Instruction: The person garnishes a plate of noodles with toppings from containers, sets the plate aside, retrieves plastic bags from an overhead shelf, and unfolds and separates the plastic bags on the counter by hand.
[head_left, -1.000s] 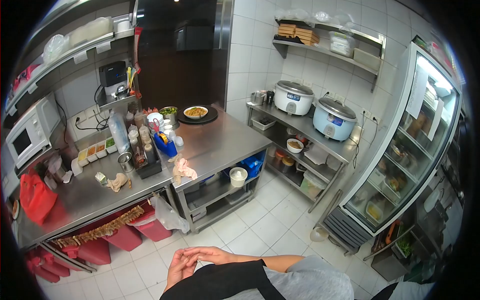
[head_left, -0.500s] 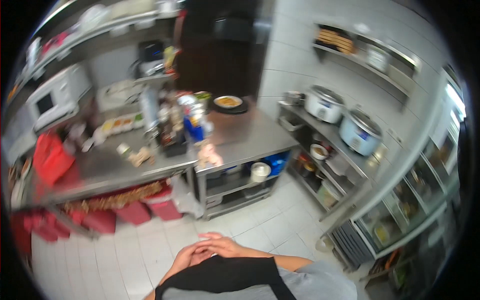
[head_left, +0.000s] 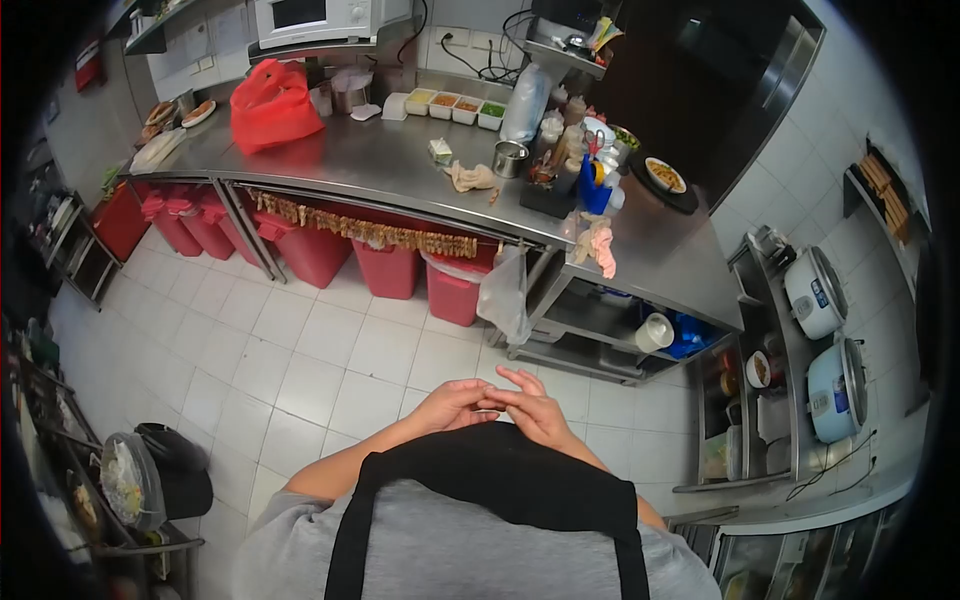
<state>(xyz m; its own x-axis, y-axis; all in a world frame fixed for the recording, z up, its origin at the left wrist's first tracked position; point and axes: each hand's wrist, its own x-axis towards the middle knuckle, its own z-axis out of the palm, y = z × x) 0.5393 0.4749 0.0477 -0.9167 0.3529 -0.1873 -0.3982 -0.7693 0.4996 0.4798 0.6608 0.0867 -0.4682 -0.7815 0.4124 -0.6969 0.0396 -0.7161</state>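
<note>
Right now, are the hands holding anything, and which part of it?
I see nothing held. The bare left hand and bare right hand just touch each other at the fingers; something tiny between them could be hidden.

Bare hands [head_left: 455,405]: two
Rice cookers [head_left: 815,295]: two
Microwave oven [head_left: 345,18]: one
Red plastic bag [head_left: 275,115]: one
White condiment tubs [head_left: 443,106]: four
Red bins [head_left: 385,272] beneath the bench [head_left: 375,165]: at least five

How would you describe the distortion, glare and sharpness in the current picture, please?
Head view: fisheye bending, black corners; also head view: the red bag reflects in the steel counter, while the left hand and right hand look fairly sharp.
</note>
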